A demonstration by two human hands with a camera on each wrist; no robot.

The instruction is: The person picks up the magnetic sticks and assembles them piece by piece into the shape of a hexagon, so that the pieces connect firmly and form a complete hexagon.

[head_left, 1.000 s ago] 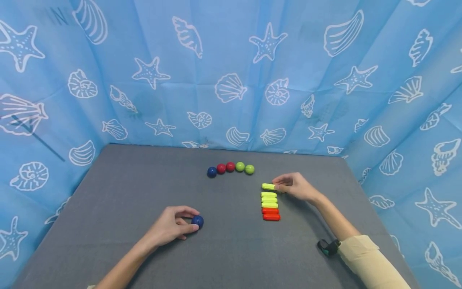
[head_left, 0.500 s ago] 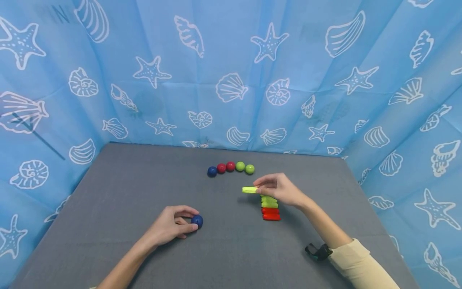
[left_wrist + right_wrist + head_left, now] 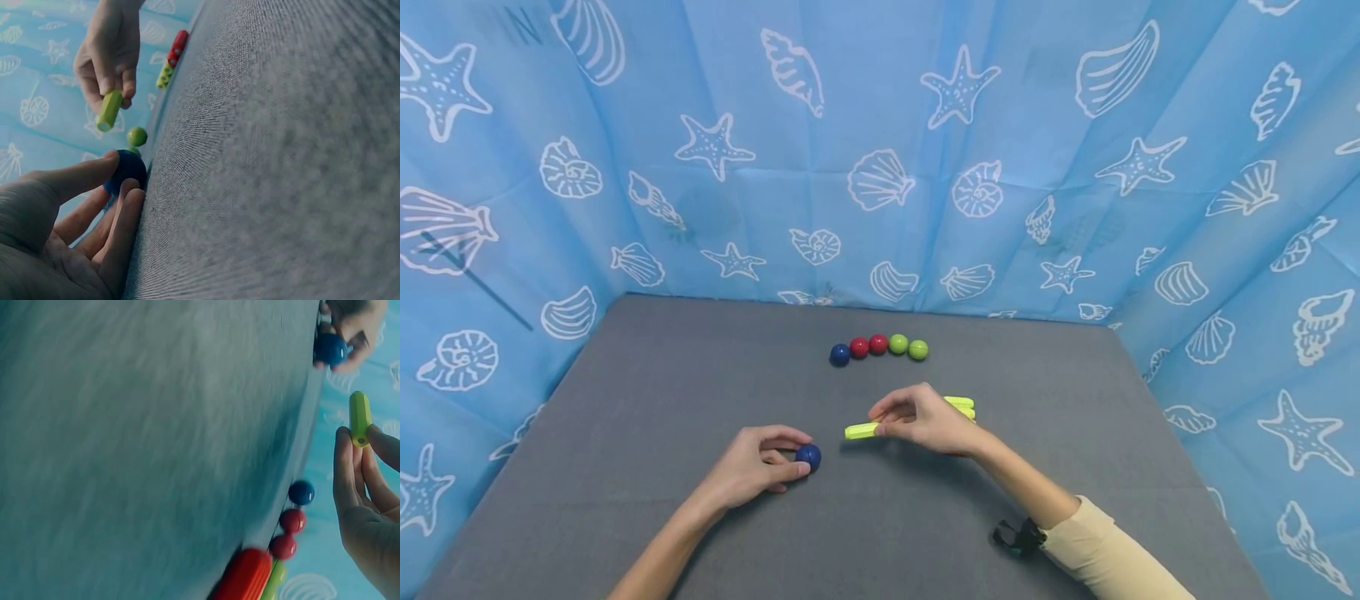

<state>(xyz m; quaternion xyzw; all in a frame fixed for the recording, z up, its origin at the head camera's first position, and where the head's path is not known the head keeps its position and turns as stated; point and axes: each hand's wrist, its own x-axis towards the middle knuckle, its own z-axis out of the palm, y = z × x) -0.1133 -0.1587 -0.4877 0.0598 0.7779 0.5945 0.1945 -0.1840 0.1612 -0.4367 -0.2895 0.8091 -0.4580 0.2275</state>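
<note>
My left hand (image 3: 754,468) pinches a dark blue ball (image 3: 808,457) between thumb and fingers, low at the grey table. In the left wrist view that ball (image 3: 127,172) sits at the fingertips, close against the cloth. With its thumb and fingertips my right hand (image 3: 925,419) holds a short yellow faceted stick (image 3: 860,431) above the table, just right of the blue ball. One end of the stick (image 3: 360,419) sticks out past the fingers in the right wrist view. Behind the right hand lie more yellow sticks (image 3: 959,402), partly hidden. Red sticks (image 3: 245,575) show in the right wrist view.
Toward the back of the grey table (image 3: 700,358) a curved row holds a blue ball (image 3: 840,355), two red balls (image 3: 878,343) and two green balls (image 3: 898,343). A blue curtain (image 3: 880,108) with white shell prints surrounds the table's back and sides.
My right hand has taken the yellow stick off the far end of the stick row and carried it left and nearer, toward the left hand. The left hand has stayed on its ball.
</note>
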